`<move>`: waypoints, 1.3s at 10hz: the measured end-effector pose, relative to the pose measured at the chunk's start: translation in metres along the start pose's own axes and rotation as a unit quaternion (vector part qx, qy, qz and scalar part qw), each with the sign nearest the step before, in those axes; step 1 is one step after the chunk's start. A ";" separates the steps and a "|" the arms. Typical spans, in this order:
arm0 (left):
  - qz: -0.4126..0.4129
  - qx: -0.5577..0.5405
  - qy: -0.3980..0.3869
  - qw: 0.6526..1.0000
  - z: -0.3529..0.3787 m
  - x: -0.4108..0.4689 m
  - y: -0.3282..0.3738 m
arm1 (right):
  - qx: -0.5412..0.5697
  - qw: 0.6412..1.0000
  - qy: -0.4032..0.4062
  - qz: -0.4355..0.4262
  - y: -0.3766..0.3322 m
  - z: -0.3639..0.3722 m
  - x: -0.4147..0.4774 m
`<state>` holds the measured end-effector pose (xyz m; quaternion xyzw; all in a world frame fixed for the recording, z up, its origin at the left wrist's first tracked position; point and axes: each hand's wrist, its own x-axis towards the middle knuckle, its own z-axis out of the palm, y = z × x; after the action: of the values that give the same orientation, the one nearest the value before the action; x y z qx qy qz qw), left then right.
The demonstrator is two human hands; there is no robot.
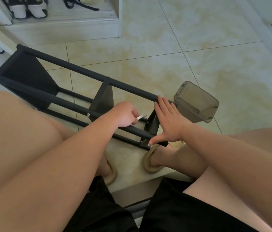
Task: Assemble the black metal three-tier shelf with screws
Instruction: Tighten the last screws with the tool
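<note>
The shelf (75,67) lies on its side on the tiled floor (198,56). It runs from about ten o'clock in the view down to the middle, just in front of the seated person's knees. Its black poles already carry two plates, the far plate (26,72) at ten o'clock and the middle plate (105,99) near the centre. A silver screw head (88,114) shows on the near pole by the middle plate. The work is at the near end, where the last plate (152,123) stands between the pole ends.

The left hand (125,114) has its fingers curled round a small silver key (140,116), whose tip points toward three o'clock at the last plate. Whether the tip sits in a screw cannot be told, as the spot is too small. The right hand (170,124) is spread wide and holds nothing. Its straight fingers press on the upper pole at its eleven o'clock, and its thumb stretches to the near pole's end at seven o'clock, bracing the frame.

The step in hand looks like fastening the third tier, late in the job. The next move likely calls for seating the key square in the screw head and turning it in short strokes, since the poles leave little room. The right hand would need to hold the plate in line with the pole meanwhile.

A smoky plastic box (197,104) lies tipped on the floor at two o'clock of the right hand, close by the pole ends. Shoes (28,9) sit on a low rack at eleven o'clock.
</note>
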<state>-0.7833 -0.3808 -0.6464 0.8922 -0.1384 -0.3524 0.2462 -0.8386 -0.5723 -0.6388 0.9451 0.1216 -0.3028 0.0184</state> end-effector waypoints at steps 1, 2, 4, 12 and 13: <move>0.006 0.007 -0.013 1.000 0.001 0.009 0.001 | 0.004 1.000 -0.001 -0.003 0.002 0.000 0.001; 0.014 0.000 -0.024 1.000 0.000 0.016 0.003 | 0.019 1.000 0.002 -0.001 0.001 0.001 0.002; 0.017 -0.075 -0.066 0.995 -0.002 0.027 0.010 | 0.054 0.999 0.008 0.001 0.000 0.002 0.006; -0.088 -0.271 -0.018 0.958 0.025 0.037 0.027 | 0.068 0.998 0.013 0.006 -0.001 0.001 0.005; -0.087 -0.272 -0.019 0.958 0.025 0.036 0.026 | 0.068 0.998 0.014 0.005 -0.001 0.001 0.005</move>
<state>-0.7766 -0.4261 -0.6685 0.7934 0.0359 -0.4140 0.4449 -0.8356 -0.5702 -0.6421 0.9491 0.0963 -0.2965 -0.0457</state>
